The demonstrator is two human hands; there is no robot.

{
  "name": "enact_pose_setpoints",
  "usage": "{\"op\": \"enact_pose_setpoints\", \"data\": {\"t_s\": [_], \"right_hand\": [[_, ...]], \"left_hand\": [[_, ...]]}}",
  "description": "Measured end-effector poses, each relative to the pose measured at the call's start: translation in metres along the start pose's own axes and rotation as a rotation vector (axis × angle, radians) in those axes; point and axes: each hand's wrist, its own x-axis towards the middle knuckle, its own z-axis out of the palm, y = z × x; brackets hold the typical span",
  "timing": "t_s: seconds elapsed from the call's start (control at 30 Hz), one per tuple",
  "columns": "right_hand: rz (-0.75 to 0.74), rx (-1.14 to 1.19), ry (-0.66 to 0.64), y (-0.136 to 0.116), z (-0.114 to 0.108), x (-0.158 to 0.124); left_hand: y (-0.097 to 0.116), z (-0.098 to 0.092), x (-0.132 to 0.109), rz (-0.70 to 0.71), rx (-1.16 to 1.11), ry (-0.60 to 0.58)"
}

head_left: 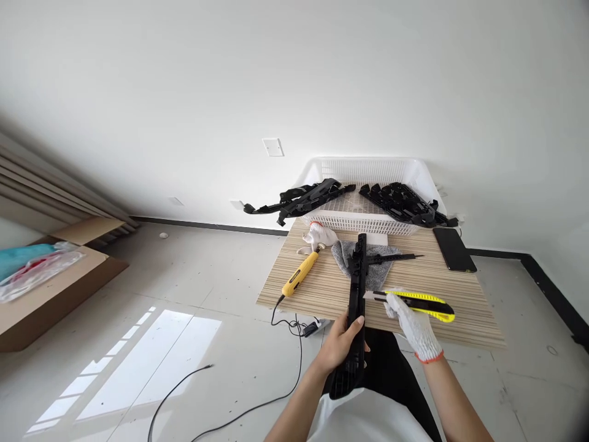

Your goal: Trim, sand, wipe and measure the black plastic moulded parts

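My bare left hand is closed around the near end of a long black plastic part that lies lengthwise over the table's front edge. My right hand wears a white knit glove and grips a yellow and black utility knife. The knife's blade points left and meets the side of the black part. Under the part's far end lies a grey cloth.
On the striped wooden table lie a yellow corded tool, a spare white glove, a thin black strip and a black phone. A white basket holding black parts stands at the back. A cardboard box sits at left.
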Motion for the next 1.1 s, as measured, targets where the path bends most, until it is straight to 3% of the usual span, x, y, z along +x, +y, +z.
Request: {"op": "enact_pose_setpoints", "data": {"t_s": [0.23,0.43,0.63,0.83,1.1], "right_hand": [[0.140,0.216,0.069,-0.018,0.012,0.004],[0.228,0.248,0.055,-0.021,0.011,0.001],[0.199,0.311,0.062,-0.011,0.010,0.002],[0.156,0.332,0.071,-0.007,0.009,0.004],[0.158,0.354,0.105,-0.001,0.008,0.007]], "left_hand": [[0.003,0.001,-0.014,-0.002,-0.013,-0.094],[0.007,0.004,-0.016,-0.026,-0.058,-0.350],[0.006,0.003,-0.011,0.168,-0.103,-0.211],[0.012,0.004,-0.009,0.166,-0.004,-0.108],[0.027,0.005,0.002,0.197,0.169,-0.091]]}}
